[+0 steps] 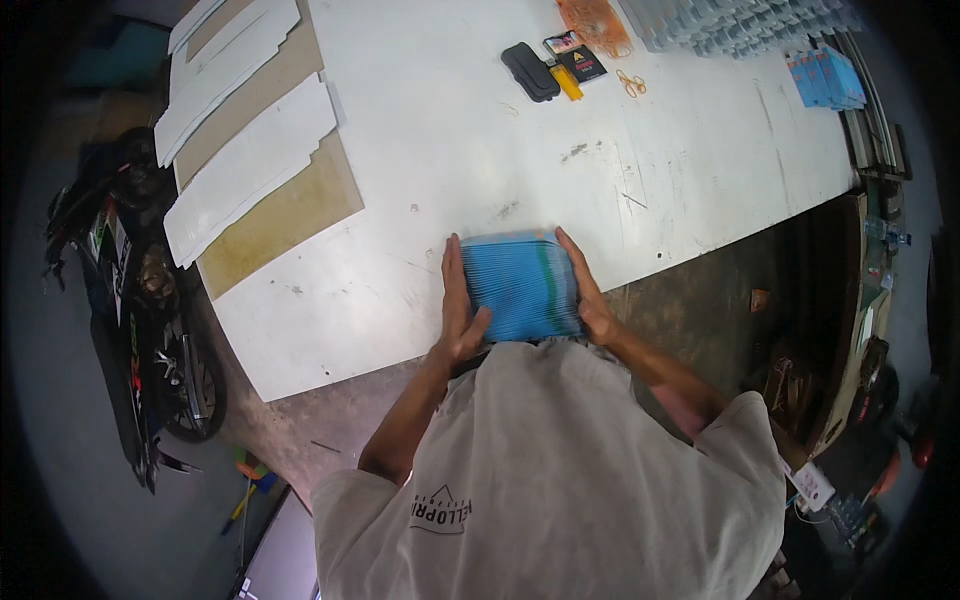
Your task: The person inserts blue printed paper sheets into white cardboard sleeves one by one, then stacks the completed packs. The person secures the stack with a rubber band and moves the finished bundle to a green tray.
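A thick stack of blue printed pieces [515, 290], like flat cards or folded cartons, sits between my two hands at the near edge of the white table. Its many thin edges face up in rows, with a green stripe toward the right side. My left hand [462, 305] presses flat along the stack's left side, its thumb at the near left corner. Against the right side lies my right hand [588, 295], fingers stretched toward the far corner. The stack is slightly blurred, and its underside is hidden.
Layered sheets [255, 165] cover the table's [420, 150] left side. Farther back lie a black case [530, 73], a yellow lighter [566, 83], scissors [631, 84] and orange netting [597, 27]. Blue packs [825, 78] and grey stacked pieces [730, 22] sit far right. A motorcycle [150, 300] stands left.
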The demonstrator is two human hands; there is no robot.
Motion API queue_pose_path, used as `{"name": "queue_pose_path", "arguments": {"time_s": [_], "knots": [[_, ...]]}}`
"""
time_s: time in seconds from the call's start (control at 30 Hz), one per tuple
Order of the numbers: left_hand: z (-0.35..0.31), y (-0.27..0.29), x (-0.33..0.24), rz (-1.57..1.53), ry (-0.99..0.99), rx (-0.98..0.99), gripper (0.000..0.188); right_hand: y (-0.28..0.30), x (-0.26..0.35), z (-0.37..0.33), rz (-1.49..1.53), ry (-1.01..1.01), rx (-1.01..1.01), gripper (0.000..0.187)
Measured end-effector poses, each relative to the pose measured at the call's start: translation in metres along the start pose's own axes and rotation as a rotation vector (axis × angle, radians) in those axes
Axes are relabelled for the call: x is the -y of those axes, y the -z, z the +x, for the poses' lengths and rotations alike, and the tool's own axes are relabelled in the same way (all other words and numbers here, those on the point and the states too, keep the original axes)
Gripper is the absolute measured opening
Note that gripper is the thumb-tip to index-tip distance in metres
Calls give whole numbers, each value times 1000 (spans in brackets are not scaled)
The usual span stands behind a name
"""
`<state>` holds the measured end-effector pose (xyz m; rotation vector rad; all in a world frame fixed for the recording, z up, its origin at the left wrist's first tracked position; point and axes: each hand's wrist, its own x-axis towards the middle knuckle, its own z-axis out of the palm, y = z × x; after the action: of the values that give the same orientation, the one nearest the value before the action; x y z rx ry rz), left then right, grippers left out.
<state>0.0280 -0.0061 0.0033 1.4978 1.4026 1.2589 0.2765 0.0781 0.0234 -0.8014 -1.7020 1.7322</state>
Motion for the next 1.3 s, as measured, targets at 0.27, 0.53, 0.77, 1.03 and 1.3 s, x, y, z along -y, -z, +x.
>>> {"name": "queue_pose_path", "arguments": {"time_s": [0.27,0.53,0.77,1.03,1.3], "knots": [[17,4,-1,-7,172,-33,87,9,-12,24,16,-31,-22,116],[16,4,-6,16,228,-107,88,-13,-14,35,147,13,-102,109],[-15,8,-10,47,127,41,92,-6,-5,-11,30,-72,-7,122],[3,10,-16,-19,94,-93,94,-23,-4,33,133,79,-122,109],[-17,36,-12,125,259,210,125,18,5,6,-219,-107,237,117]]}}
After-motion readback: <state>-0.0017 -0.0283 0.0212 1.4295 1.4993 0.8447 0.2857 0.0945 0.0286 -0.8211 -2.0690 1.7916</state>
